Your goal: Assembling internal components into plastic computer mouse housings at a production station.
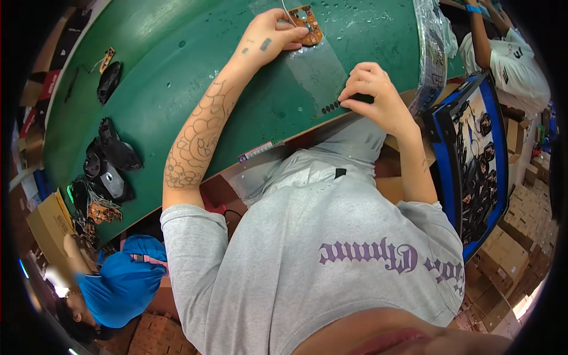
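Observation:
My left hand (pixel 266 40) is closed on a small brown circuit board (pixel 312 29) at the far side of the green table, its thumb lying over the board's near edge. A thin white cable (pixel 286 8) runs up from the board. Beneath the board and toward me lies a clear plastic sheet (pixel 319 74). Nearer the table's front edge, my right hand (pixel 381 100) has thumb and forefinger brought together at the end of a short row of black oval pads (pixel 330 108). The fingertips partly hide that end of the row.
Black mouse shells (pixel 109 148) and a heap of wired boards (pixel 100 207) lie on the table's left. Clear plastic wrapping (pixel 431 56) covers its right end. A blue-edged bin (pixel 473 154) of black parts stands at right. One person (pixel 124 284) is lower left, another (pixel 509 68) upper right.

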### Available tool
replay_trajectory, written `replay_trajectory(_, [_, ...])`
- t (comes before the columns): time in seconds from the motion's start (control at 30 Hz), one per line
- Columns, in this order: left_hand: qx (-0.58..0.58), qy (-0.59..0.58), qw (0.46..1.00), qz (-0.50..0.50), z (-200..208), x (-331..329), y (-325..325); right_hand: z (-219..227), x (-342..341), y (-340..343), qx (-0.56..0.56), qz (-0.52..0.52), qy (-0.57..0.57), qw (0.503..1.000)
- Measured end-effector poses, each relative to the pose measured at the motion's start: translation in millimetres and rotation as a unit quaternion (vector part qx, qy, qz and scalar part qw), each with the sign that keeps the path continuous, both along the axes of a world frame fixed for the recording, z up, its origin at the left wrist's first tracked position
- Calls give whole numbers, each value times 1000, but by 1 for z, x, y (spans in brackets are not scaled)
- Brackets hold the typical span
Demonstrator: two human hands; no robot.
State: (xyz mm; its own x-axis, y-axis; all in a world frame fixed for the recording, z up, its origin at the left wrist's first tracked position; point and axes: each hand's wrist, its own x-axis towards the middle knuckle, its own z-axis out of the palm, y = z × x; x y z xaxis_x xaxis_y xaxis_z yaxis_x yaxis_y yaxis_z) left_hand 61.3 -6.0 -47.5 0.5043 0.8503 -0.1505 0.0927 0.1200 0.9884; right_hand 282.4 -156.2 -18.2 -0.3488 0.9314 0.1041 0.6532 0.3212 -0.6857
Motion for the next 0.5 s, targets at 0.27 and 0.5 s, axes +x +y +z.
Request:
replay_trajectory(0.27, [28,20,999,23,3,-1,-3,5,-6,2,-3,11,-12,1000])
replay_trajectory(0.5, [22,33,999,-2,5,-3,0,-3,-4,-2,15,-2,10,1000])
